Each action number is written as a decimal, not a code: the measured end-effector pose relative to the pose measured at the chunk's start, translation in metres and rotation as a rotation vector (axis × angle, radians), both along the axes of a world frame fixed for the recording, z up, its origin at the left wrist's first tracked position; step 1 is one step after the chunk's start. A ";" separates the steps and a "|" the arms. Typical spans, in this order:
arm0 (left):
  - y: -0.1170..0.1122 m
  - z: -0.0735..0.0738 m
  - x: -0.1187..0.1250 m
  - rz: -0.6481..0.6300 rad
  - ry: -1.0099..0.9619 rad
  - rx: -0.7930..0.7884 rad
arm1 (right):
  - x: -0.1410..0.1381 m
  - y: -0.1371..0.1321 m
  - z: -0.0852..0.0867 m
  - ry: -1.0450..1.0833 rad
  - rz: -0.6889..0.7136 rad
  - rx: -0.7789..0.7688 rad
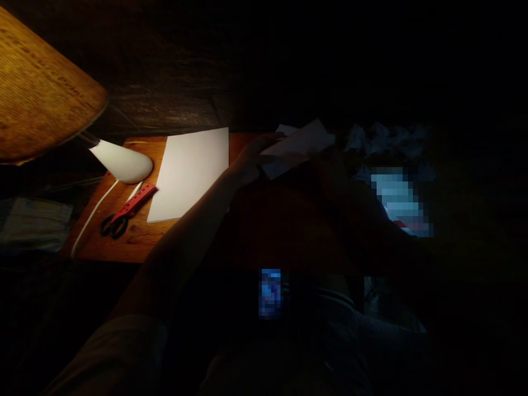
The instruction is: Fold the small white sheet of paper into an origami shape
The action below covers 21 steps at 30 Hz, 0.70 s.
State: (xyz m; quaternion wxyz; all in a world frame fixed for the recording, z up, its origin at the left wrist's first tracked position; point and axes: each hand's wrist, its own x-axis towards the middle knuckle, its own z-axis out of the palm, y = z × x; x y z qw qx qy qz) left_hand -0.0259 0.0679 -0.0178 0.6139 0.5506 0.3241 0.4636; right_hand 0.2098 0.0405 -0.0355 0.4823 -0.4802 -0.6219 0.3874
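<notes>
A folded-looking white sheet of paper (295,142) is held up over the dim middle of the table. My left hand (251,158) grips its left end, with the thumb side toward the far edge. At the paper's lower right edge is my right hand (324,160), mostly lost in shadow, its fingers seeming to pinch the sheet. Left of my hands lies a flat stack of blank white paper (192,173). Scissors with black handles (115,224) lie beside the stack, their blades covered by a red sheath (135,201).
A lamp with a woven shade (45,93) and white base (126,162) lights the wooden table's (142,245) left side; its cord (91,217) hangs over the edge. Crumpled or folded white paper pieces (385,140) sit at right, near a blurred-out bright rectangle (400,201).
</notes>
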 end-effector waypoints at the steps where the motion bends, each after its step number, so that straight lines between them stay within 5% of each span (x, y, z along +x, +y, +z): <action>1: -0.001 0.000 0.000 -0.014 0.007 0.001 | -0.002 -0.003 0.000 0.029 0.002 -0.009; 6: -0.004 0.003 0.000 -0.084 0.054 0.037 | -0.001 -0.003 0.006 0.256 -0.074 -0.016; 10: -0.005 0.004 0.000 -0.134 0.056 0.009 | 0.000 -0.004 0.014 0.298 0.004 -0.051; 16: -0.013 0.010 0.000 -0.097 0.212 -0.023 | -0.004 -0.017 0.020 0.148 0.165 -0.041; 21: -0.019 0.015 0.004 -0.014 0.257 -0.079 | -0.007 -0.016 0.015 0.030 0.065 0.036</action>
